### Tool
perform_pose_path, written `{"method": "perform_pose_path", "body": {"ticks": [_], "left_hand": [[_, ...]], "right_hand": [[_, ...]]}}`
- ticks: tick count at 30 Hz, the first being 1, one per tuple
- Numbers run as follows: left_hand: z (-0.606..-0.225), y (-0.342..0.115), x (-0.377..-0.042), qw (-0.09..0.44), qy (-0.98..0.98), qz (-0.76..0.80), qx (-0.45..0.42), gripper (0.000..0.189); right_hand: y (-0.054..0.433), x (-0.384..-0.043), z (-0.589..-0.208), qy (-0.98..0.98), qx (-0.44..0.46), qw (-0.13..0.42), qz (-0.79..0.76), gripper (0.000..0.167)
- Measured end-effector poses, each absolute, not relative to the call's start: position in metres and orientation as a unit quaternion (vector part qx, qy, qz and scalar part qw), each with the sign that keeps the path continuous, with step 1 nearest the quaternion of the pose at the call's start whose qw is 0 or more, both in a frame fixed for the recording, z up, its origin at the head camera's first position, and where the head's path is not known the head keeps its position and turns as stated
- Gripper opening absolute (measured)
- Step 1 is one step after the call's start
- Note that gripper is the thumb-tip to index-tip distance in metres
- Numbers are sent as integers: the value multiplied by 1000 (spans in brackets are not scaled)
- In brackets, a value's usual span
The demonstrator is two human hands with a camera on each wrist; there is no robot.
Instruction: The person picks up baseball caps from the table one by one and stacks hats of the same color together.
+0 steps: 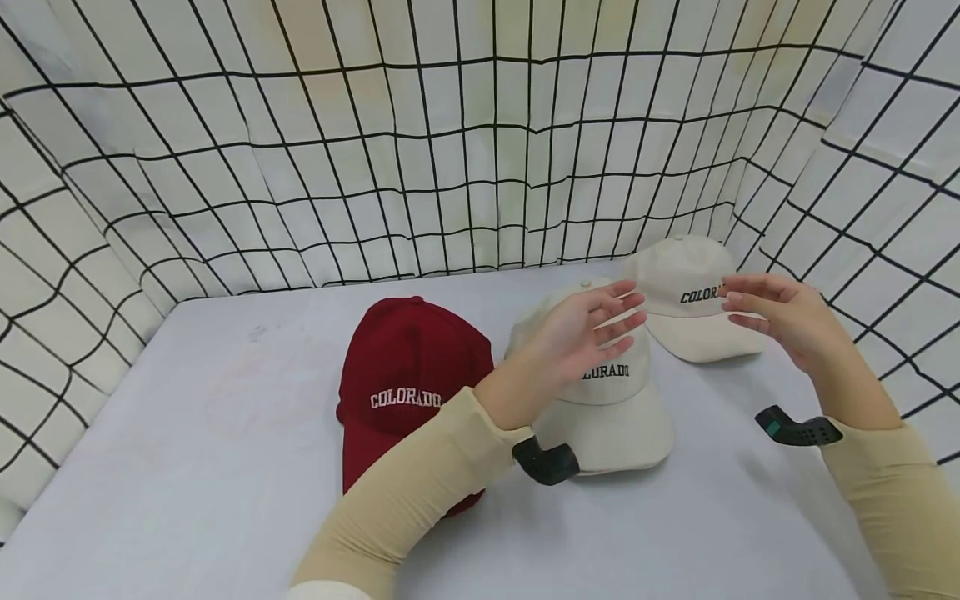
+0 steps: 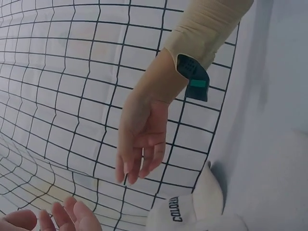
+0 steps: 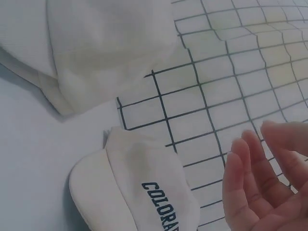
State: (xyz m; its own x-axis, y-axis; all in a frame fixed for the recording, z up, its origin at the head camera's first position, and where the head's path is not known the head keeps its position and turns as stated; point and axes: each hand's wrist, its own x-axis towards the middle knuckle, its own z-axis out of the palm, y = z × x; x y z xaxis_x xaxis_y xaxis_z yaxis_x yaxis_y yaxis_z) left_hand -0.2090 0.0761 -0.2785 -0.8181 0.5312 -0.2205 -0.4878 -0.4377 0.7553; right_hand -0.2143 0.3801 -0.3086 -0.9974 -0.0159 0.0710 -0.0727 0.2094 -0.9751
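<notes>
My left hand (image 1: 577,337) hovers over the middle cream cap (image 1: 611,433), its fingers extended and holding nothing. It hides part of that cap's crown and the first letters of its dark lettering. My right hand (image 1: 787,321) is raised in front of the far cream cap (image 1: 705,337), fingers slightly bent around nothing, covering the end of the word on it. In the right wrist view, the fingers (image 3: 255,178) stand apart from both cream caps. A red cap (image 1: 416,358) with white COLORADO lettering lies to the left, its brim partly behind my left forearm.
The caps lie on a white-covered table (image 1: 187,467). A black wire grid (image 1: 465,129) backed with white sheeting rises behind and on both sides. Each wrist carries a small black device (image 1: 547,462) at the sleeve cuff.
</notes>
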Motion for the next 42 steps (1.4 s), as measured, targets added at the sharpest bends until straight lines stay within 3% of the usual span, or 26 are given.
{"method": "perform_pose_path", "body": {"ticks": [11, 21, 28, 35, 42], "left_hand": [[-299, 147, -217, 304, 429, 850, -30, 34], [-336, 190, -224, 287, 425, 851, -109, 31], [-346, 210, -228, 239, 458, 845, -140, 33], [-351, 226, -238, 213, 486, 834, -151, 34], [-357, 232, -245, 127, 512, 822, -214, 36]], "right_hand": [[395, -229, -317, -731, -31, 53, 680, 16], [411, -244, -337, -727, -95, 38, 679, 14], [415, -256, -347, -750, -141, 32, 645, 9], [417, -270, -356, -817, -175, 23, 550, 50], [424, -278, -365, -842, -201, -12, 500, 56]]}}
